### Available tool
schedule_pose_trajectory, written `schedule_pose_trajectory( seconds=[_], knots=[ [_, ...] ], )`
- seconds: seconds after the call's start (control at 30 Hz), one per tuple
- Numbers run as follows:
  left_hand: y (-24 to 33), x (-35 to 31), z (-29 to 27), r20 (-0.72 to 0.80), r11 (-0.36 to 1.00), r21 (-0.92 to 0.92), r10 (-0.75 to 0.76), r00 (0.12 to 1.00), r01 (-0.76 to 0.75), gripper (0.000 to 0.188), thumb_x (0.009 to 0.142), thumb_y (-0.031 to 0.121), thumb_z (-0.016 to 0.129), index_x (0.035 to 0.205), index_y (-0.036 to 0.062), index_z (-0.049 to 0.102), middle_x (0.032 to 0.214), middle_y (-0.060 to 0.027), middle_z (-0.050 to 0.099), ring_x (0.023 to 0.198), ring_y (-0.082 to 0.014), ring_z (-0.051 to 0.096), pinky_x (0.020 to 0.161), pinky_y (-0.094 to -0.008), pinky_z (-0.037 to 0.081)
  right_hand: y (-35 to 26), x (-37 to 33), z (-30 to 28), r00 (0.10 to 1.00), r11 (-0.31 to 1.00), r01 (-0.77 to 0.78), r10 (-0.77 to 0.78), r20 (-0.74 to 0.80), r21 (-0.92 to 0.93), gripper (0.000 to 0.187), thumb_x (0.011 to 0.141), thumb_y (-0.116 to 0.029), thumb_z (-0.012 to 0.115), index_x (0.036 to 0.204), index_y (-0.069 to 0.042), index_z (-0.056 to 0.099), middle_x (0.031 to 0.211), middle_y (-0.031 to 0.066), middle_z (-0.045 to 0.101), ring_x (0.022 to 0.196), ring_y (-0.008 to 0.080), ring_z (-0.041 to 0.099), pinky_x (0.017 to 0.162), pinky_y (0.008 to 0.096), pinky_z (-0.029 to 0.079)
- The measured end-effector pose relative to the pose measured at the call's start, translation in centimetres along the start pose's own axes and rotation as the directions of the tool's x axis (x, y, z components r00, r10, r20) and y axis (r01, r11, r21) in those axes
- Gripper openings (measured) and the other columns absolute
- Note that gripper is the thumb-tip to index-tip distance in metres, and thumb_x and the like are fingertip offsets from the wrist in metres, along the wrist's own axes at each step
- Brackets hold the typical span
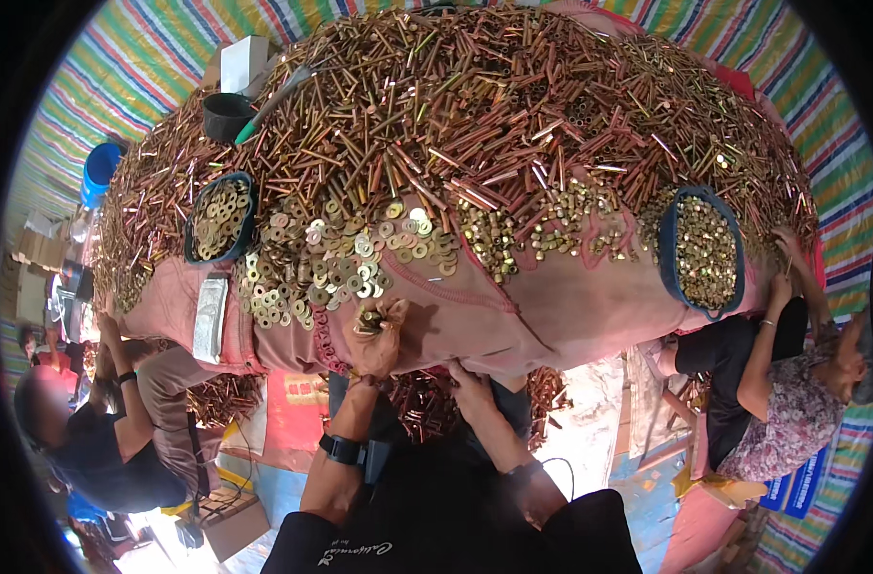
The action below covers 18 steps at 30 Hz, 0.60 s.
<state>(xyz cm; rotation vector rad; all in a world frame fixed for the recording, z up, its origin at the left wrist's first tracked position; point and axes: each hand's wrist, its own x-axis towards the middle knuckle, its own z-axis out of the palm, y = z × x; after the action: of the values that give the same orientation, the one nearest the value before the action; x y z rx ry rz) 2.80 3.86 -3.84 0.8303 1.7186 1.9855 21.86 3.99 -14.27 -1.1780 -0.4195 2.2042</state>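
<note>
My left hand (379, 337) is raised over the near edge of the pink-brown cloth (475, 330), fingers curled around small brass-coloured metal pieces whose exact kind I cannot make out. Just beyond it spreads a heap of flat, round washers (336, 253). My right hand (471, 390) is low at the cloth's front edge, its fingertips partly hidden there. Small gold-coloured nuts (494, 239) lie farther off, right of the washers. Behind everything rises a large pile of copper-coloured metal rods or tubes (475, 105).
A dark blue basket of washers (248, 225) stands left; another basket, of nuts (665, 251), stands right. A black bucket (228, 117) and a green-handled hand rake (257, 122) rest on the pile. People sit at left (102, 450) and right (776, 383). More rods (425, 407) show below the cloth.
</note>
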Motion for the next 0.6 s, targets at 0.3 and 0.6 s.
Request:
schedule_pose_trajectory(
  seconds=[0.3,0.6],
  knots=[
    [1.8,0.2,-3.3,-0.028,0.953,0.296,-0.062,0.998,0.067,0.016,0.098,0.006,0.079,0.106,-0.0020,0.067,0.092,-0.0023,0.070,0.084,-0.0113,0.068,0.076,-0.0252,0.056,1.2,-3.5,-1.9,0.815,0.574,0.531,-0.145,0.561,-0.623,0.034,0.103,-0.027,0.076,0.123,-0.001,0.069,0.109,0.0077,0.072,0.094,0.0173,0.072,0.080,0.0350,0.062],
    [2.8,1.6,-3.3,-0.041,0.923,0.384,0.002,0.999,0.014,0.015,0.100,0.014,0.080,0.095,0.0013,0.074,0.075,0.0045,0.067,0.065,-0.0058,0.055,0.060,-0.0251,0.044,2.4,-3.0,-2.0,0.915,0.572,0.378,-0.107,0.390,-0.729,0.044,0.103,-0.030,0.068,0.134,0.002,0.064,0.124,0.0222,0.069,0.120,0.0383,0.065,0.104,0.0501,0.050]
  ],
)
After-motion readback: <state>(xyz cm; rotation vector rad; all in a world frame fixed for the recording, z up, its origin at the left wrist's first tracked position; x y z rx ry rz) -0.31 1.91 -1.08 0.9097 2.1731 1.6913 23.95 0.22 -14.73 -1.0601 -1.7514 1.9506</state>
